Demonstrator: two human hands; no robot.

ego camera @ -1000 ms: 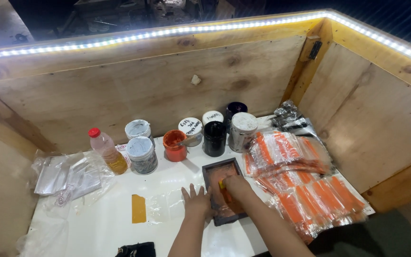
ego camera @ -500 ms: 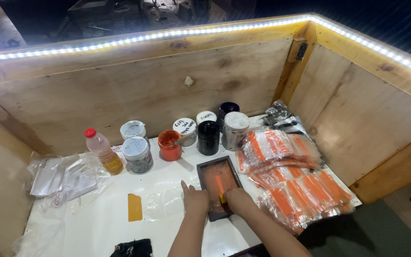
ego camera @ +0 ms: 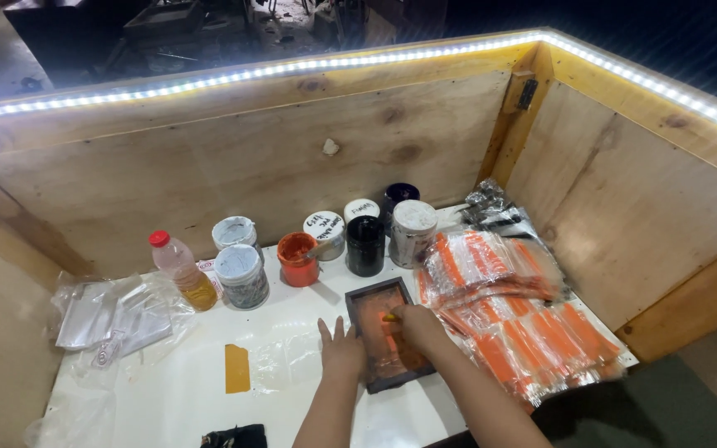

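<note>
A small dark-framed printing screen (ego camera: 373,303) smeared with orange ink lies flat on the white table (ego camera: 176,398). My left hand (ego camera: 341,353) rests flat with fingers spread on the table at the frame's left edge. My right hand (ego camera: 416,325) lies on the screen, fingers closed on a small orange tool (ego camera: 389,317) pressed against the mesh. An open orange ink tub (ego camera: 297,258) with a stick in it stands just behind the frame.
Several lidded paint jars (ego camera: 241,275) and a black jar (ego camera: 365,245) line the back. An oil bottle (ego camera: 180,270) and clear bags (ego camera: 114,311) sit left. Packets of orange items (ego camera: 508,315) pile up right. A yellow card (ego camera: 237,367) lies near. Plywood walls (ego camera: 292,166) enclose the table.
My right hand has slid up the screen toward its far end with the tool. The left hand stays at the frame's left edge. The view has shifted slightly.
</note>
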